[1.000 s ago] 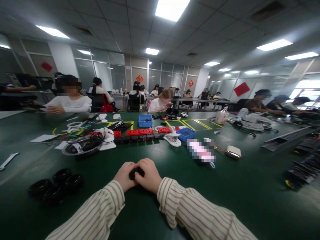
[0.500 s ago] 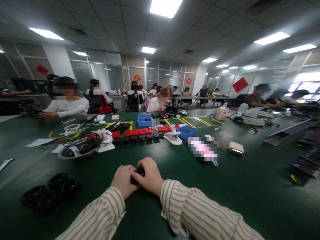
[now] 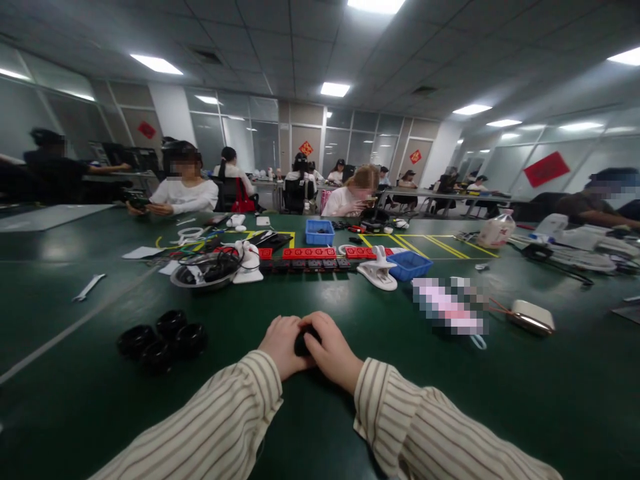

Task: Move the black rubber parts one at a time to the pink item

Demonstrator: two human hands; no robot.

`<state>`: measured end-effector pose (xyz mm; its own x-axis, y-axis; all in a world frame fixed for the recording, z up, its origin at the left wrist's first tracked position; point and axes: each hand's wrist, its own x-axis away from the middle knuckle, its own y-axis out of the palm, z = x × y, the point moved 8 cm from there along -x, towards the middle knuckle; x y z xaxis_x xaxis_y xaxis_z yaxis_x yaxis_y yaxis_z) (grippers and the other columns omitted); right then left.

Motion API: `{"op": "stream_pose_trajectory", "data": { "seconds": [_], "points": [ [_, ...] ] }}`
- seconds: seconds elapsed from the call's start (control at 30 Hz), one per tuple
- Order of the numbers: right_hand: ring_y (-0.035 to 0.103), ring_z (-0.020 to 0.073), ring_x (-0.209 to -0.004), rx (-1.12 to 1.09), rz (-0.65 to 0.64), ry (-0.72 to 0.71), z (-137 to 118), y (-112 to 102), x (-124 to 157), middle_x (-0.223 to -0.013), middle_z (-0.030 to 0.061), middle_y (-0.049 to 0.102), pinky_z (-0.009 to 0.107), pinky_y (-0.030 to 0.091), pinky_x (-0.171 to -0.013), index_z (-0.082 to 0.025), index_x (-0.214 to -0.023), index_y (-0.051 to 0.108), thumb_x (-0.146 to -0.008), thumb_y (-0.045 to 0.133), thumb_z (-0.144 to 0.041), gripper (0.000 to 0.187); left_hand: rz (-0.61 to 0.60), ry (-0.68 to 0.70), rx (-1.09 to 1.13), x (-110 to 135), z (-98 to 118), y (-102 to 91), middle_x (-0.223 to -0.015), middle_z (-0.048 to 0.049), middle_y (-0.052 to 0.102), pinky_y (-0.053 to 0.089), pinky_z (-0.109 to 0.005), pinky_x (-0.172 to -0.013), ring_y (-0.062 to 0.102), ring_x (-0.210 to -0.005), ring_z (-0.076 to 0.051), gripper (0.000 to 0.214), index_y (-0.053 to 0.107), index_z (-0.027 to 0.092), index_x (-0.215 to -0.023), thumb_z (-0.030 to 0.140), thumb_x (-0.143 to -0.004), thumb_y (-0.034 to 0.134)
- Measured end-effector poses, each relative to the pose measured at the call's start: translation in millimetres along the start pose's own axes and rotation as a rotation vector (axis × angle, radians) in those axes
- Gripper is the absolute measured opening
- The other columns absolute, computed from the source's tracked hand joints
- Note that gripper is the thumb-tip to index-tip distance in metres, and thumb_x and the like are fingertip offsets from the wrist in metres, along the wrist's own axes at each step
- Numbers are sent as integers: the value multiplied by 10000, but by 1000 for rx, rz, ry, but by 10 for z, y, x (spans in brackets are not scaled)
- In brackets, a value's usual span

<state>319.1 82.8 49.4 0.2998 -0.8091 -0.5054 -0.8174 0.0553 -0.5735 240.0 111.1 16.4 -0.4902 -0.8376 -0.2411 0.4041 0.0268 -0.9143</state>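
My left hand and my right hand meet on the green table, both closed around a small black object that shows only between the fingers. Striped sleeves cover both forearms. To the left of my hands lie three black round rings bunched together on the table.
Beyond my hands are a metal bowl of black cables, rows of red blocks, two blue baskets, a white clip, a white case and a wrench. Several people sit along the far side and at other tables.
The view has swung left, so everything sits further right in the picture. My hands stay closed together on the small black object.
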Motion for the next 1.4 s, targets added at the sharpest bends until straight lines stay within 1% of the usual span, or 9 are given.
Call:
{"op": "stream_pose_trajectory", "data": {
  "seconds": [0.13,0.37,0.5,0.6,0.77,0.93,1.1,1.27,1.4],
  "points": [
    [481,187,-920,32,-5,24,6,18,3,-930,50,535,357,403,-862,-179,-902,524,-762,482,-79,177,-27,-60,-18,2,16,-2,-978,-84,596,300,-468,-1012,535,-985,-266,389,558,145,-975,312,-631,630],
    [486,189,-857,154,58,128,91,-29,12,-875,41,522,353,413,-797,-176,-853,533,-755,581,-207,113,-18,-64,29,11,16,-25,-920,-66,599,331,-455,-980,544,-943,-258,329,572,152,-897,325,-624,630],
    [496,188,-868,103,26,60,47,-35,3,-870,38,550,346,412,-807,-179,-847,555,-720,568,-124,139,-17,-31,31,11,32,-14,-914,-62,594,384,-414,-920,540,-928,-250,328,567,158,-897,329,-625,628],
    [501,183,-876,43,-11,-8,-2,-27,2,-878,32,569,342,413,-820,-183,-855,557,-690,516,-50,216,-30,-24,25,10,28,18,-943,-61,591,379,-426,-925,538,-951,-259,362,553,169,-934,350,-629,628],
    [500,202,-920,25,-10,0,14,-33,5,-951,58,566,370,410,-847,-177,-933,542,-737,568,-151,200,-11,-33,17,23,25,13,-1000,-90,589,347,-458,-958,528,-986,-280,476,531,147,-1020,384,-623,643],
    [504,205,-898,79,28,83,94,-47,5,-928,65,548,368,420,-818,-169,-916,532,-752,605,-253,198,23,-47,33,36,37,-47,-925,-58,595,338,-457,-974,543,-953,-260,351,555,167,-915,380,-647,638],
    [505,196,-867,96,50,81,82,-60,2,-864,47,554,352,421,-797,-177,-834,550,-726,575,-172,111,4,-59,48,29,48,-62,-926,-50,596,321,-463,-1000,547,-946,-248,324,556,175,-910,346,-646,635],
    [523,191,-860,25,18,-24,-44,-68,6,-869,41,589,354,424,-812,-196,-831,563,-676,478,-79,212,-23,-48,82,17,56,-44,-941,-64,599,319,-470,-1002,543,-963,-259,371,564,167,-947,376,-648,628],
    [537,207,-887,46,14,-41,-38,-80,25,-911,56,605,378,428,-826,-206,-902,574,-711,458,-120,239,-34,-26,71,19,64,-26,-964,-77,599,337,-469,-979,533,-974,-273,397,577,169,-953,455,-678,605]
  ]
}}
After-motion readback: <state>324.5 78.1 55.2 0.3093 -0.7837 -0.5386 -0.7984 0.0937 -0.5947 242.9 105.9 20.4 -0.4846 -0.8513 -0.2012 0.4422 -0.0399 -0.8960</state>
